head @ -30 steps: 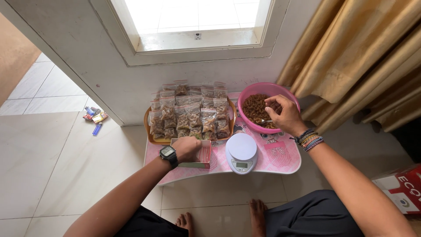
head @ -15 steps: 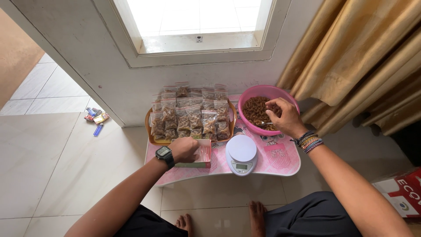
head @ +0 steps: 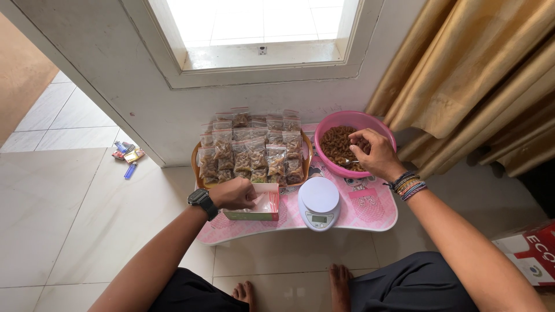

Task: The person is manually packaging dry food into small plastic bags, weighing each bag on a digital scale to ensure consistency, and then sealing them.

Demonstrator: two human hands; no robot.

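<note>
glossy pink table (head: 370,216): left hand (head: 234,193) pinches inside cardboard box (head: 257,209), right hand (head: 376,151) grips spoon (head: 347,162) in round bowl (head: 352,124).

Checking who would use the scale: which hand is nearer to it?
Left, narrowly. The left hand is at the box beside the scale; the right hand is over the pink bowl behind it.

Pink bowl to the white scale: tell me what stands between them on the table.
Nothing visible does. The pink bowl sits just behind and right of the white scale, with only bare pink table between them; the right hand rests over the bowl.
</note>
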